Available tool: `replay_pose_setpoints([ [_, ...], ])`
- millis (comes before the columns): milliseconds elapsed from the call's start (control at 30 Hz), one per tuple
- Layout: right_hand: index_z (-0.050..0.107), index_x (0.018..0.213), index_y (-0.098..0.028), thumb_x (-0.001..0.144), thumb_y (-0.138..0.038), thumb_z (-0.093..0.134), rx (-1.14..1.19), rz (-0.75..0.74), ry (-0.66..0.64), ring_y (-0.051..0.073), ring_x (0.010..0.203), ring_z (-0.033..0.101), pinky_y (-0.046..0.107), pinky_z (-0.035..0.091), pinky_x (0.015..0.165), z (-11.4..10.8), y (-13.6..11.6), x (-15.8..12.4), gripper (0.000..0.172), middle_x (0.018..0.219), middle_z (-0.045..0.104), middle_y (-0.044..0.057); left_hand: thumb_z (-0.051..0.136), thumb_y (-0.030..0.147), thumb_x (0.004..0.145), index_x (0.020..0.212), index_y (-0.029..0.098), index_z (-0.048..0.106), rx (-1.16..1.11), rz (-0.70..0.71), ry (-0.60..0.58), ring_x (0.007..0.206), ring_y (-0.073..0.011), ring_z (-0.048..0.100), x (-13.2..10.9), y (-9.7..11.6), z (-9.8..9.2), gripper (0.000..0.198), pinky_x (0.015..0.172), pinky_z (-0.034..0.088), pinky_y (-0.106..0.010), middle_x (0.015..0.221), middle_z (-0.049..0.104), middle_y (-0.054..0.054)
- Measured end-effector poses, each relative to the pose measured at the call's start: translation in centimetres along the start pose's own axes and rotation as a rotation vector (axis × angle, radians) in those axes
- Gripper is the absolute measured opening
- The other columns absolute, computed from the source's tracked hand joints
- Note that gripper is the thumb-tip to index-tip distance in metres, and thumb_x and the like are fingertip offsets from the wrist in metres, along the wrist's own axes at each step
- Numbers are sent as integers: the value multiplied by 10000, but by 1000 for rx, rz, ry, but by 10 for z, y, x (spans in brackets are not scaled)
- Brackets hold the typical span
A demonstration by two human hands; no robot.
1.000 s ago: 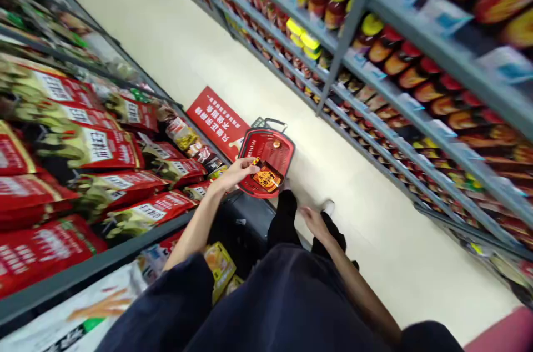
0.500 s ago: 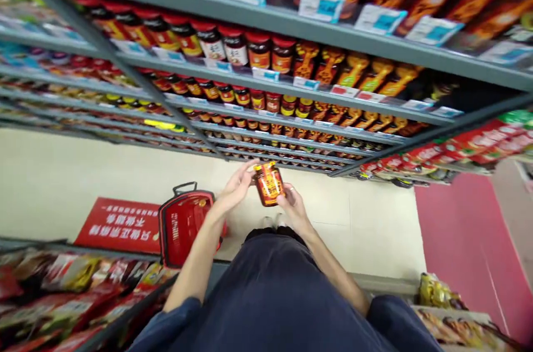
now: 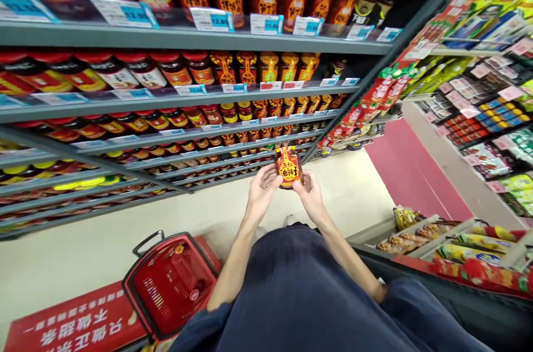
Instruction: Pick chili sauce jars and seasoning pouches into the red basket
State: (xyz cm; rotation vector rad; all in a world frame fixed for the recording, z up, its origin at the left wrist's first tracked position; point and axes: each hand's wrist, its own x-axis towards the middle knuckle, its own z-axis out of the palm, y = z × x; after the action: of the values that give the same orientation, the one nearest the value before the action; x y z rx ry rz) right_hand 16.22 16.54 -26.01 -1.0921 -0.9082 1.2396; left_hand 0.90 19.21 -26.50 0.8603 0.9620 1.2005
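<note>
Between my two hands is a jar of chili sauce (image 3: 288,166), upright with its orange and yellow label turned toward me. My left hand (image 3: 262,191) is closed on its left side, the thumb on the front. The right side of the jar is gripped by my right hand (image 3: 311,195), its thumb near the lower corner. Similar sauce jars (image 3: 225,69) stand in rows on the shelf beyond. The fingers behind the jar are partly hidden.
A red shopping basket (image 3: 166,285) with a black handle sits on the floor at my left, by a red floor sign (image 3: 83,318). Grey shelving (image 3: 187,41) with price tags runs ahead. Packaged goods fill a rack (image 3: 458,102) at the right and a low display (image 3: 470,246) nearer me.
The left hand, earlier at the jar's upper left edge, now grips its side. The jar has turned from tilted to upright, its label facing me. The view has swung right.
</note>
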Motion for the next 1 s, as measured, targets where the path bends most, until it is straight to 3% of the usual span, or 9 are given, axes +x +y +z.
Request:
replay_pose_setpoints([
  [133, 623, 1159, -255, 956, -518, 665, 111, -12, -63, 200, 1034, 706, 387, 615, 933, -28, -5, 8, 336, 1188, 710, 43, 849, 429, 802, 1260, 194, 667, 37, 70, 2, 1219, -254, 660, 6, 4, 31, 546, 1061, 522, -384, 1315, 704, -126],
  [233, 633, 1173, -262, 966, -509, 655, 146, -19, -90, 211, 1026, 727, 402, 627, 934, -59, -11, 22, 323, 1180, 729, 43, 846, 421, 810, 1260, 193, 683, 66, 92, 37, 1188, -244, 674, 15, 0, 62, 530, 1050, 528, -377, 1308, 713, -121],
  [533, 633, 1189, -255, 955, -525, 662, 70, 29, -208, 237, 1119, 706, 420, 580, 1030, -195, -38, 87, 358, 1228, 729, 69, 854, 395, 807, 1307, 194, 689, 123, 87, 192, 1256, -271, 651, 49, -49, 187, 564, 1098, 510, -409, 1358, 697, -125],
  [667, 649, 1197, -258, 963, -497, 661, 73, 44, -315, 236, 1146, 692, 421, 552, 1065, -240, -49, 116, 334, 1235, 728, 69, 837, 377, 833, 1319, 202, 686, 136, 102, 268, 1262, -265, 649, 59, -66, 230, 539, 1089, 520, -398, 1371, 691, -123],
  [800, 652, 1188, -264, 959, -502, 665, 104, 73, -363, 241, 1139, 696, 416, 570, 1032, -260, -55, 134, 330, 1227, 731, 69, 817, 380, 853, 1331, 207, 682, 152, 112, 309, 1246, -262, 660, 66, -71, 254, 525, 1066, 536, -391, 1372, 691, -121],
  [1000, 639, 1171, -255, 946, -517, 674, 164, 117, -380, 233, 1063, 716, 383, 629, 895, -263, -52, 131, 347, 1201, 734, 70, 830, 398, 835, 1319, 200, 693, 165, 102, 352, 1290, -265, 635, 64, -77, 259, 541, 1112, 505, -393, 1371, 694, -118],
])
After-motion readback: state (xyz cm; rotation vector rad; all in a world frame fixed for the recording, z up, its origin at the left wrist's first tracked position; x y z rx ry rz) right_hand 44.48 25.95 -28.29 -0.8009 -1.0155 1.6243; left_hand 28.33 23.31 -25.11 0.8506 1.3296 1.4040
